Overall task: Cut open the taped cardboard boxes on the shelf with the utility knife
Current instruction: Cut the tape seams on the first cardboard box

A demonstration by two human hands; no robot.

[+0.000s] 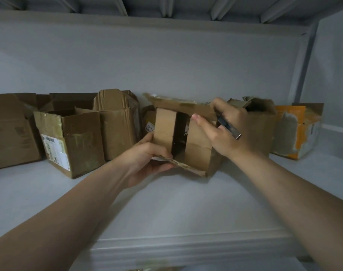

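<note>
A small brown cardboard box [198, 153] stands tipped toward me in the middle of the white shelf [166, 208]. Its two inner flaps are parted, leaving a dark gap between them, and its outer flaps stick out above and below. My left hand [147, 159] grips the box's lower left flap. My right hand [227, 130] holds a dark utility knife [228, 127] with a metal end, while its fingers press on the right inner flap. The blade is hidden.
Several other brown boxes line the back wall: one at far left [12, 132], a labelled open one [72, 139], a taller one [117, 122]. Behind my right hand stands an open box [260, 122], then a torn orange box [298, 130]. A shelf board runs overhead.
</note>
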